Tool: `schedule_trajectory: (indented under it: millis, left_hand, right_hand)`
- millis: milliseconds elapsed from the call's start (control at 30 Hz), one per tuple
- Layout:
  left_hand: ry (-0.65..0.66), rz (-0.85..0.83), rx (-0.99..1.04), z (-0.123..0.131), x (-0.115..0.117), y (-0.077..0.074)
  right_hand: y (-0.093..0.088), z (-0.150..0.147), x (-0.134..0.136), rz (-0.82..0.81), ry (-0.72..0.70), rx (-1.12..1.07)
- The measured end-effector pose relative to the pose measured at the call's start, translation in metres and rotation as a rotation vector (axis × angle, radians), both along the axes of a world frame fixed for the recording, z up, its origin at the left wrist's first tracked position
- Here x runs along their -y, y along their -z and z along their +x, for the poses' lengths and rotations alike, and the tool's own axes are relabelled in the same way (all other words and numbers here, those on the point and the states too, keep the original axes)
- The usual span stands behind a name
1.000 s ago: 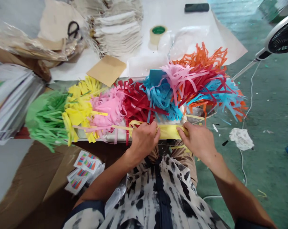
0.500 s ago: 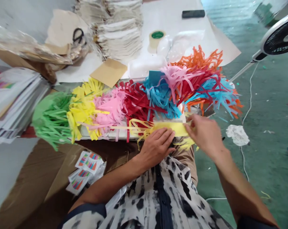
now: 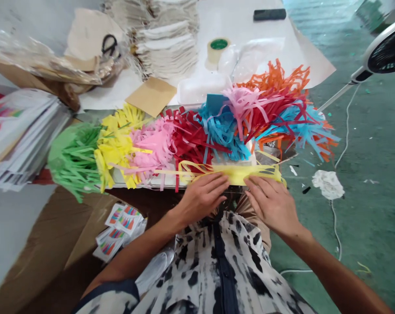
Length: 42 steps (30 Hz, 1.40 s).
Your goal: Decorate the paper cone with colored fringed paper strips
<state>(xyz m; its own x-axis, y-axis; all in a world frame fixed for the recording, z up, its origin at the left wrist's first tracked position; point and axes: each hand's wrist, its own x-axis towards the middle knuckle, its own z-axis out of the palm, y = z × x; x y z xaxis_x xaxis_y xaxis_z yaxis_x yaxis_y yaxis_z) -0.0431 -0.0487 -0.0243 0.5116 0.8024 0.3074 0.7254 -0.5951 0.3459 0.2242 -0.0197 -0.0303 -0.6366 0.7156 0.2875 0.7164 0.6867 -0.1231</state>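
A strip of yellow fringed paper (image 3: 238, 174) lies along the near edge of the work surface. My left hand (image 3: 202, 196) rests with fingers stretched flat on its left part. My right hand (image 3: 272, 201) lies flat on its right part, fingers spread. Just behind the strip sit piles of cut paper fringe: green (image 3: 73, 159), yellow (image 3: 115, 146), pink (image 3: 153, 146), red (image 3: 189, 137), blue (image 3: 222, 128) and orange (image 3: 276, 80).
A tape roll (image 3: 217, 48), scissors (image 3: 109, 43), a brown card (image 3: 151, 96), a dark phone (image 3: 269, 14) and stacked cloth bags (image 3: 166, 43) lie further back. Printed sheets (image 3: 17, 131) are stacked left, small cards (image 3: 120, 226) lower left. A fan (image 3: 385, 50) stands right; crumpled paper (image 3: 328, 184) lies on the floor.
Both hands pinched the yellow strip a second ago. The right hand then lifted and shifted along it, and now both hands lie flat, pressing the strip down.
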Motion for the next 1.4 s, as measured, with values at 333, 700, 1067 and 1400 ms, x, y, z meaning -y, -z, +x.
schedule_trajectory:
  millis: [333, 700, 1067, 1400]
  left_hand:
    - [-0.262, 0.295, -0.076, -0.007, -0.003, -0.037]
    - [0.042, 0.152, -0.185, 0.017, -0.033, -0.007]
    - [-0.131, 0.034, -0.086, 0.021, -0.02, -0.01]
    - [-0.401, -0.127, -0.089, 0.011, -0.022, -0.019]
  right_hand:
    - [-0.01, 0.0, -0.012, -0.005, -0.037, -0.001]
    - [-0.016, 0.008, -0.036, -0.001, -0.153, 0.101]
    - [-0.018, 0.008, -0.043, -0.09, -0.145, -0.055]
    - [-0.022, 0.0, -0.058, -0.349, 0.091, 0.053]
